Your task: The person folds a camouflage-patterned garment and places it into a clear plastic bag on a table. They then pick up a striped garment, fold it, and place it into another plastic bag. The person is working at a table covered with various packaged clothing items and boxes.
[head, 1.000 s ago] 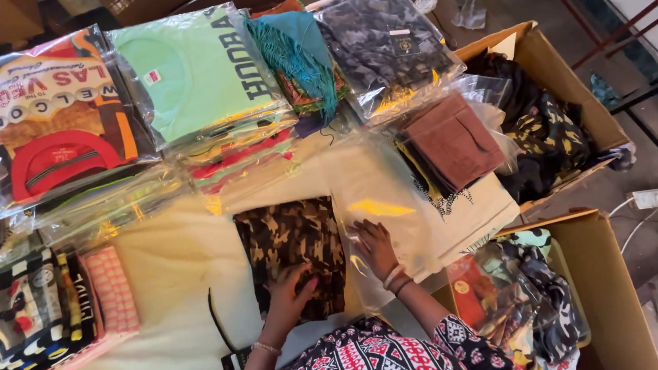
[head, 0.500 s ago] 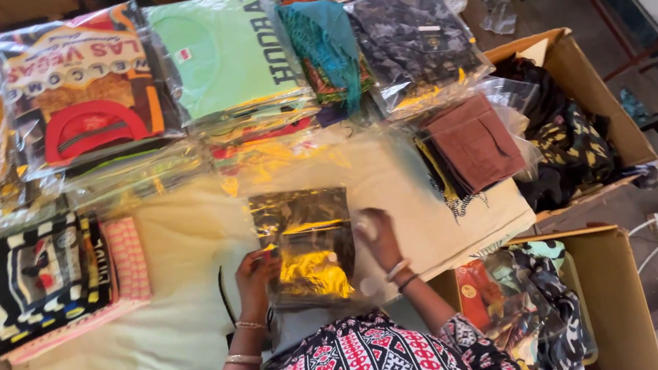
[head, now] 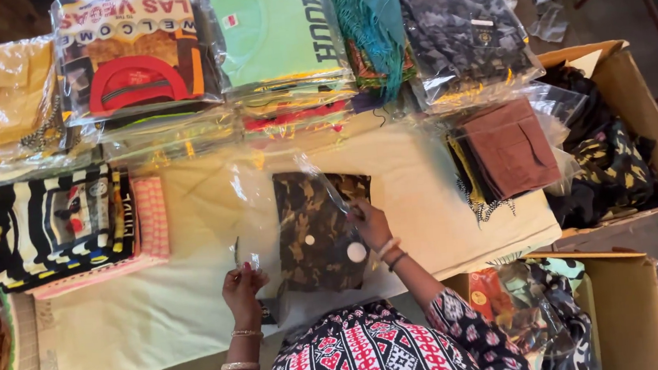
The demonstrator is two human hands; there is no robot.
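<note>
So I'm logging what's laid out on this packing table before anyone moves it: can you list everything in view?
camouflage garment: one, brown-green, table centre, in a clear bag
clear bag: one, around that garment
bagged shirt stacks: several, green, yellow, printed, camouflage, far edge
striped garment: one, black-white, left
brown garment: one, bagged, right
cardboard boxes: two, brown, right, holding dark clothes
table cloth: cream
left hand: pinching the bag's edge
right hand: on the garment
</note>
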